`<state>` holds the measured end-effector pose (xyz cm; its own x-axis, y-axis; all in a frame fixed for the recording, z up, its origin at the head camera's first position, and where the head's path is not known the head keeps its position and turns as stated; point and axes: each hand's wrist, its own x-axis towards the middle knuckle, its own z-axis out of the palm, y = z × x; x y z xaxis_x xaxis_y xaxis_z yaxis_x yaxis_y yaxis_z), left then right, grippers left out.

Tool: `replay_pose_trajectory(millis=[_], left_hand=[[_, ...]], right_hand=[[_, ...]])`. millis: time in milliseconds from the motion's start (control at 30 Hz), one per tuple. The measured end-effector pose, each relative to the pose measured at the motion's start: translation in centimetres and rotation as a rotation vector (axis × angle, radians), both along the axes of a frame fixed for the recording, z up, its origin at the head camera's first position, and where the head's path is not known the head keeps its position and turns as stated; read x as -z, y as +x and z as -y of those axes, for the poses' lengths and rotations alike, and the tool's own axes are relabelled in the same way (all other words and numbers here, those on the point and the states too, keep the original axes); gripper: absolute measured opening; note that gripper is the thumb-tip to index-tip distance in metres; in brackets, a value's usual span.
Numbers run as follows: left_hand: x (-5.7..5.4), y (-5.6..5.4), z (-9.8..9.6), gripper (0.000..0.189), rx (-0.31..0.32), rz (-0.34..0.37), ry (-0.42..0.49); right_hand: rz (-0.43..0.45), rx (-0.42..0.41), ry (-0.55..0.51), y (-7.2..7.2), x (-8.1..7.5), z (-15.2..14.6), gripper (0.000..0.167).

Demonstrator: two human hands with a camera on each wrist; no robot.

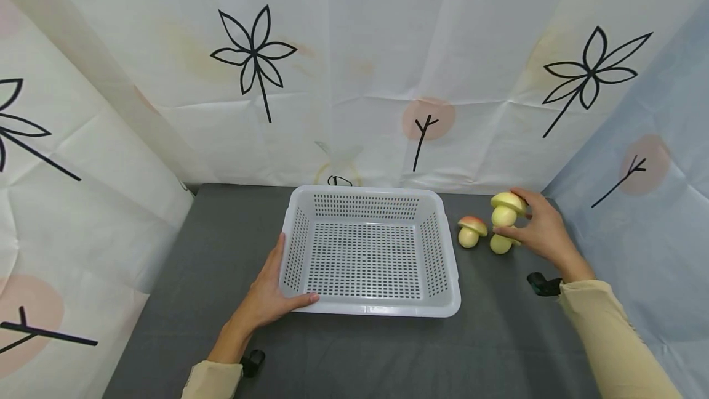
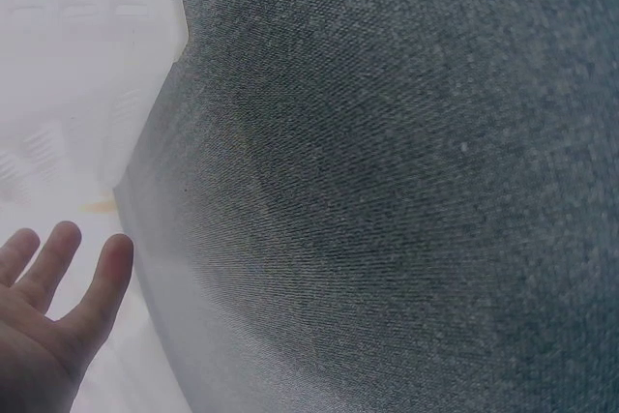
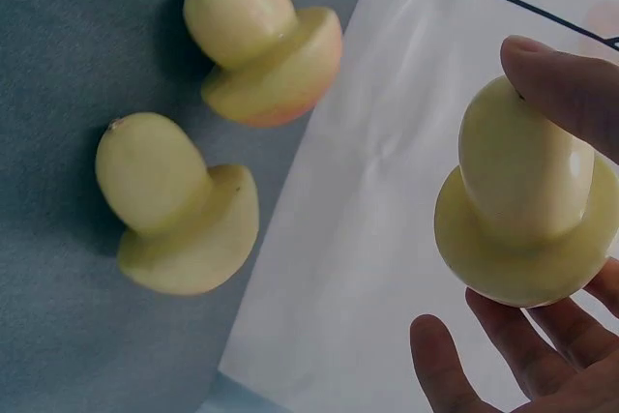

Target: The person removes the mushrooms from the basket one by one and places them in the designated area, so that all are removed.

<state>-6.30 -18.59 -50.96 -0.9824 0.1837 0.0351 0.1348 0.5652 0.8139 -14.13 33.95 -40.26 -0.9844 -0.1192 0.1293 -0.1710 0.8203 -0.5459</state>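
Note:
In the head view my right hand (image 1: 547,234) holds a yellow-green toy mushroom (image 1: 504,215) above the cloth, between thumb and fingers. The right wrist view shows the thumb on the stem end of that mushroom (image 3: 527,166) and fingertips at its cap. Below it lies a second yellow-green mushroom (image 1: 501,245), partly hidden in the head view. A red-topped mushroom (image 1: 468,236) lies to its left. My left hand (image 1: 270,293) rests at the near left corner of a white perforated basket (image 1: 376,310), thumb along the front rim, fingers extended along the left side.
Dark grey cloth (image 1: 388,356) covers the table under the basket. Patterned white fabric (image 1: 354,79) stands behind it and on the left (image 1: 83,220). A bluish fabric wall (image 1: 659,220) rises close to my right hand.

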Motion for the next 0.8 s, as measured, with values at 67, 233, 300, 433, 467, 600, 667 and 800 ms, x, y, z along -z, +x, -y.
replay_pose_trajectory(millis=[67,233,300,433,467,600,667,800], left_hand=[[0.0,0.0,0.0,0.140,0.001,-0.002,0.002],[0.0,0.0,0.0,0.140,0.002,-0.002,0.002],[0.0,0.0,0.0,0.139,0.001,0.000,0.001],[0.0,0.0,0.0,0.139,0.000,-0.001,0.000],[0.0,0.0,0.0,0.139,0.001,-0.002,-0.002],[0.0,0.0,0.0,0.140,0.002,-0.001,-0.005],[0.1,-0.1,0.0,0.140,0.001,0.000,-0.007],[0.1,-0.1,0.0,0.140,0.001,0.002,-0.007]], right_hand=[[0.009,0.009,0.004,0.0,0.1,-0.4,0.090],[0.031,0.031,0.028,0.0,0.4,-1.3,0.091],[0.044,0.038,0.031,0.0,0.5,-1.7,0.091],[0.047,0.048,0.028,0.1,0.8,-2.4,0.089],[0.045,0.051,0.032,0.1,0.9,-2.6,0.089],[0.039,0.064,0.051,0.2,1.4,-3.5,0.089],[0.040,0.069,0.056,0.2,1.6,-3.9,0.089],[0.033,0.080,0.067,0.1,2.1,-5.0,0.088]])
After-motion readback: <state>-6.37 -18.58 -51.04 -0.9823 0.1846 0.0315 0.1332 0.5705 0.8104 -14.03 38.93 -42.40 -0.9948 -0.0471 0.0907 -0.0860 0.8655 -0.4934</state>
